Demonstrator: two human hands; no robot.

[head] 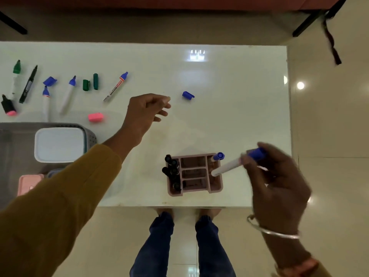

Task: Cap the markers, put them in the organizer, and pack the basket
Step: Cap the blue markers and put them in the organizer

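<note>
My right hand (277, 176) grips a white marker with a blue cap (229, 166), its white end dipping into the right compartment of the pink organizer (194, 189). Another blue-capped marker (218, 156) stands in that compartment, and several black markers (172, 168) fill the left one. My left hand (147, 112) hovers over the table with fingers loosely apart, holding nothing, just left of a loose blue cap (188, 95). Uncapped markers lie at far left: a blue one (116, 86), another blue (68, 92), a third blue (46, 100), a green (16, 74), a black (29, 83).
Loose caps lie about: a blue cap (50, 80), two green caps (90, 82), a pink cap (95, 117). A black-and-pink highlighter (8, 105) lies at the left edge. A grey basket (89, 134) at left holds a white box (60, 144) and a pink box (30, 183).
</note>
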